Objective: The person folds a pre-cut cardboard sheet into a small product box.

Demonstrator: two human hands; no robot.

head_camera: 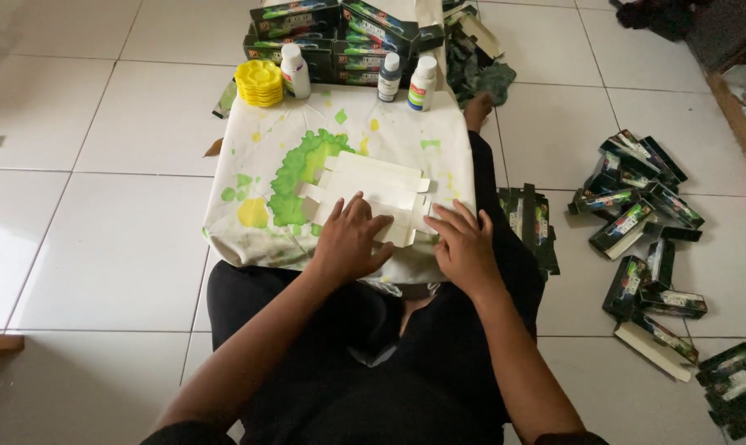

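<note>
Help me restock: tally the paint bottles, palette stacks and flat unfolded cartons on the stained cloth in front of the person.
Paint bottles: 3 (one by the palettes, a dark-labelled one, a white one beside it)
Yellow palette stacks: 1
Flat unfolded cartons: 1, under the left hand and right hand
Total: 5

My left hand [350, 241] and right hand [464, 247] pressed flat on an unfolded cream carton blank [371, 194], lying printed side down on the paint-stained cloth. A stack of dark green, long rectangular boxes [340, 37] with multicoloured panels stood at the far edge. Three small white bottles [295, 70] with coloured labels stood before that stack. A loose pile of dark green boxes [641, 222] lay on the floor to my right. Flattened dark green cartons [528, 222] lay just beside my right knee.
</note>
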